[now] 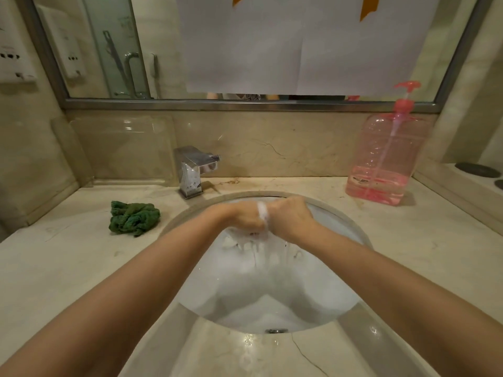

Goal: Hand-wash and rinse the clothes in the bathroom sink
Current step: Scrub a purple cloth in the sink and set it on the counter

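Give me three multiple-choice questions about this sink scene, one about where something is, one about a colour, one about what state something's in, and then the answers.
1. Where does the crumpled cloth lie?
A. On the counter left of the sink
B. Inside the basin
C. On the faucet

2. What colour is the pump bottle?
A. Blue
B. Pink
C. Yellow

3. What are the left hand and right hand doing?
A. Resting flat on the counter
B. Pressing the pump
C. Gripping a white garment together over the sink

Answers:
1. A, it sits on the counter beside the basin rim.
2. B, its body, liquid and pump are all pink.
3. C, both fists close round the wet fabric, which drips into the basin.
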Action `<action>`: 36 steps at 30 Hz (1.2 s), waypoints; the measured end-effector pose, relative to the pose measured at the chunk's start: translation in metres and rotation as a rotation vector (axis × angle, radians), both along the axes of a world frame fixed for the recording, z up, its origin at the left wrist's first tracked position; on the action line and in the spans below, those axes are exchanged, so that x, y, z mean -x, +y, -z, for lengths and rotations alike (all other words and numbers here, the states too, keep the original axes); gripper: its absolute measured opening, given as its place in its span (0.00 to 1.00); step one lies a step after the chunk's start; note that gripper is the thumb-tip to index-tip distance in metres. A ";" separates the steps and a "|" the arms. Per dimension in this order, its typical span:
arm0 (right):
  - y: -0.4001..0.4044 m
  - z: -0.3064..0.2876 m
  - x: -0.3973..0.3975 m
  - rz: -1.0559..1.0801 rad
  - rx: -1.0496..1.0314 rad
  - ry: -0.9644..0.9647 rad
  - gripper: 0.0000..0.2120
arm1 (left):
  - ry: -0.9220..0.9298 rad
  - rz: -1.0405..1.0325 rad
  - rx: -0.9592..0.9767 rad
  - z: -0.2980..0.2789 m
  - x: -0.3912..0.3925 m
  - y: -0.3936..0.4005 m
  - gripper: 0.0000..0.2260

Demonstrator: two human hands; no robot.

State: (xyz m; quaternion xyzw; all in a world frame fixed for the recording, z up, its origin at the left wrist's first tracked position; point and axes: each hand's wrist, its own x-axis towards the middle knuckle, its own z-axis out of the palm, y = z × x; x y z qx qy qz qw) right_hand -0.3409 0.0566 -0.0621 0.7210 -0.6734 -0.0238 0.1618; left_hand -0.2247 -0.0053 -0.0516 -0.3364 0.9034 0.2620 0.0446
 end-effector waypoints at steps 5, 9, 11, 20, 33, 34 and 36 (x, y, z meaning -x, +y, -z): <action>-0.011 0.011 0.012 -0.274 0.189 0.138 0.16 | 0.063 -0.109 -0.557 0.010 -0.010 -0.002 0.09; -0.013 0.005 0.008 -0.344 0.267 0.150 0.14 | 0.109 -0.110 -0.524 0.013 -0.017 0.001 0.11; -0.010 0.002 0.002 -0.231 0.192 0.133 0.08 | 0.133 -0.142 -0.326 0.015 -0.015 0.003 0.07; 0.002 -0.002 -0.002 0.295 -0.589 -1.359 0.13 | -0.040 0.084 0.986 0.035 -0.028 0.015 0.29; 0.016 0.006 0.017 0.189 -1.128 -1.579 0.05 | 0.325 0.588 1.279 0.029 -0.028 -0.006 0.09; 0.015 0.004 0.014 0.240 -1.066 -1.522 0.12 | 0.287 0.579 1.234 0.027 -0.026 -0.006 0.09; 0.008 0.001 0.013 0.297 -0.879 -1.338 0.18 | 0.146 0.483 1.099 0.022 -0.020 -0.004 0.11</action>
